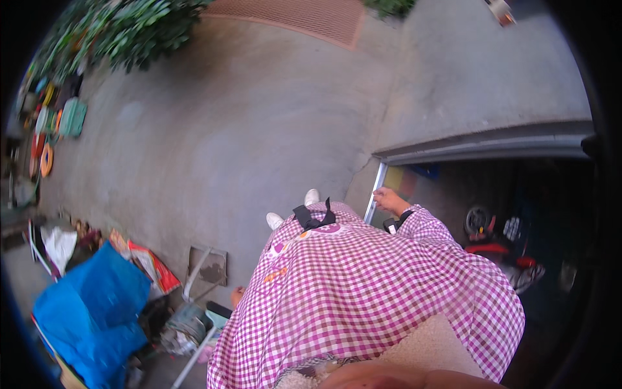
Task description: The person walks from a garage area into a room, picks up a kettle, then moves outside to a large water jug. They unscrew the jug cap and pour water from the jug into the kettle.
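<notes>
My right hand (390, 201) is out to the side, its fingers partly bent beside the pale metal door frame (376, 187). Whether the fingertips touch that frame cannot be made out. Only a small part of my left hand (237, 295) shows past the edge of the gingham smock (340, 272); the sleeve and body hide the rest. Near it stands a dustpan or broom head (217, 318) with a long pale handle. A dark strap with a small white-faced device (390, 226) sits at my right wrist. White shoes (312, 196) show below the smock's hem.
A dark doorway (491, 194) opens at the right, with a red and black wheeled vehicle (491, 249) inside. Blue sheeting (95, 311), a square metal frame (208, 265) and a bucket-like container (187, 323) crowd the left. Concrete floor (233, 126) stretches ahead towards leafy plants (141, 31) and a reddish mesh panel (296, 17).
</notes>
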Motion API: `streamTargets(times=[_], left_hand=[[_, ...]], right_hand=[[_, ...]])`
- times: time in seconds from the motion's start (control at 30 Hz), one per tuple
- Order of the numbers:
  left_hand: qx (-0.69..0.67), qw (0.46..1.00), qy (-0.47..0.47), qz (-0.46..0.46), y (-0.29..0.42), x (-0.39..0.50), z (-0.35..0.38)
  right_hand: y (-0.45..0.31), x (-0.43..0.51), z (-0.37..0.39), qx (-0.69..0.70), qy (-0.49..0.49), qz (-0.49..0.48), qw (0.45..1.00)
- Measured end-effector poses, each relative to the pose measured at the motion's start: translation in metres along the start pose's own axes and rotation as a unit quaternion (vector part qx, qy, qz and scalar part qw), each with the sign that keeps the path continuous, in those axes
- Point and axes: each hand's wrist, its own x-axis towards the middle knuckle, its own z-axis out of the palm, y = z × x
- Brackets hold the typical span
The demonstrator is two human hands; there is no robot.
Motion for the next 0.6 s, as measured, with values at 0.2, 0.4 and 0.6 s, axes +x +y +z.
streamTargets(times=[0.2, 0.4, 0.6], left_hand=[[-0.1, 0.989, 0.03, 0.106, 0.099, 0.095, -0.074], [0.089, 0.97, -0.049, 0.219, 0.204, 0.232, -0.114], [0.254, 0.901, -0.151, 0.317, 0.328, 0.372, -0.117]], right_hand=[[0.07, 0.001, 0.028, 0.037, 0.016, 0.053, 0.998], [0.115, -0.01, 0.079, 0.126, 0.231, 0.147, 0.954], [0.154, -0.086, 0.169, 0.253, 0.428, 0.219, 0.839]])
